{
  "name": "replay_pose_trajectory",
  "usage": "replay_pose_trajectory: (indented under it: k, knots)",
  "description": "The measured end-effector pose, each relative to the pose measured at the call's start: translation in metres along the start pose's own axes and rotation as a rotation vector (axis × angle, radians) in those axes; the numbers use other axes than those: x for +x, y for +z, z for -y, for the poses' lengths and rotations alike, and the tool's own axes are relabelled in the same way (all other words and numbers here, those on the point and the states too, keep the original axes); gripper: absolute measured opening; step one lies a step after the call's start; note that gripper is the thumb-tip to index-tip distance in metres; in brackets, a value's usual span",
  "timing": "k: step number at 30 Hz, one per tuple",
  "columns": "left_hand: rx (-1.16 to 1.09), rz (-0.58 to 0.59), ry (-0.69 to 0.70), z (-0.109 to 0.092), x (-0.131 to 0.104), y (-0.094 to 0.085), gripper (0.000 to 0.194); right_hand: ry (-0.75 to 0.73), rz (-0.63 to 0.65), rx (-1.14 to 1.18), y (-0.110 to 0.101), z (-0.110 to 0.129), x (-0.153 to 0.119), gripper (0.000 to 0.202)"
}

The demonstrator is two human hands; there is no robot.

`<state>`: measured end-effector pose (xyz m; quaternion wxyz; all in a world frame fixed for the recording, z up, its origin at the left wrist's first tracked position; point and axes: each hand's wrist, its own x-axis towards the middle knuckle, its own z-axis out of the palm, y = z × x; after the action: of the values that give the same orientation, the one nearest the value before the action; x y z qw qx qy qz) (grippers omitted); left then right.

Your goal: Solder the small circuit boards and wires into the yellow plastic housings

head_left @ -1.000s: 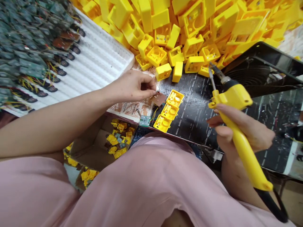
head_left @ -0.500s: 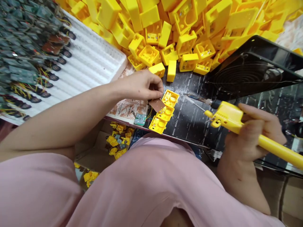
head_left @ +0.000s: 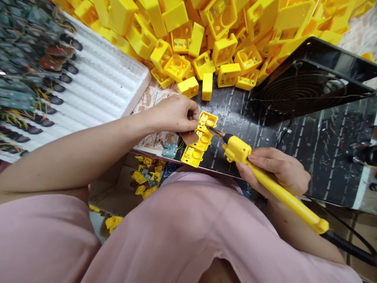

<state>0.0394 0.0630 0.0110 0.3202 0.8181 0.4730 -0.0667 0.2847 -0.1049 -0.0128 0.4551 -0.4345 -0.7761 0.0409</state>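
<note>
Near the front edge of the black bench, a brown board rests tilted, overlapping a row of 3 shallow yellow shells. Your left hand reaches over it, thumb and forefinger pinched narrow by its upper edge; what sits between them is too small to tell. Your right hand wraps a yellow soldering iron, its tip just beside those fingertips; contact cannot be told. Best, probably, to hold the pinch steady, touch briefly, and spare skin and plastic the heat. Left of the shells lies a green board with thin wires. Farther out: heaped yellow cases, a white foam tray leftward, a black fan rightward.
</note>
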Motion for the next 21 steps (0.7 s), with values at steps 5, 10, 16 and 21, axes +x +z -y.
replay_pose_trajectory:
  k: [5,10,16,21]
  knots:
    - [0.035,0.025,-0.050,-0.006,0.000,-0.003,0.010,-0.014,0.036,0.007,0.005,0.002,0.005,0.026]
    - [0.042,0.017,-0.057,-0.006,0.001,-0.003,0.011,-0.018,0.146,0.004,-0.001,0.006,0.013,0.026]
    - [0.036,0.014,-0.036,-0.003,0.002,-0.002,0.016,0.011,0.182,0.010,-0.006,0.006,0.019,0.023]
    - [0.010,0.001,-0.010,0.006,0.003,0.001,0.014,-0.009,0.163,0.064,-0.007,0.002,0.016,0.022]
